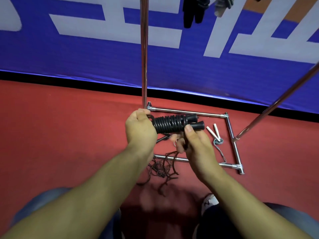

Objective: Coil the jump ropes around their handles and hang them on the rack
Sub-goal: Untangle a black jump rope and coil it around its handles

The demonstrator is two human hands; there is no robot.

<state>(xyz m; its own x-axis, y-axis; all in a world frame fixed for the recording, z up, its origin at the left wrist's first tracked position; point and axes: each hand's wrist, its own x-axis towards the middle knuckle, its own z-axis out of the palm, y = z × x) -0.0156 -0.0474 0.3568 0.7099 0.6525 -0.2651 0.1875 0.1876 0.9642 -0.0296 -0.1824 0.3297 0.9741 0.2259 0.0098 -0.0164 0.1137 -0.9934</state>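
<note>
Black rope (170,124): I'm holding it just above the rack base (231,130), handles lying left-right.
Left hand (140,129): I'm curling it round the coiled end.
Right hand (193,142): I'm pinching the loose tail under the flared ends, nearer the free rope.

Black jump rope (170,124) coiled round paired handles, horizontal.

We see a black coiled rope (170,124), white handles (213,131) at right, red floor (60,135), blue-and-white banner (86,49) above
</note>
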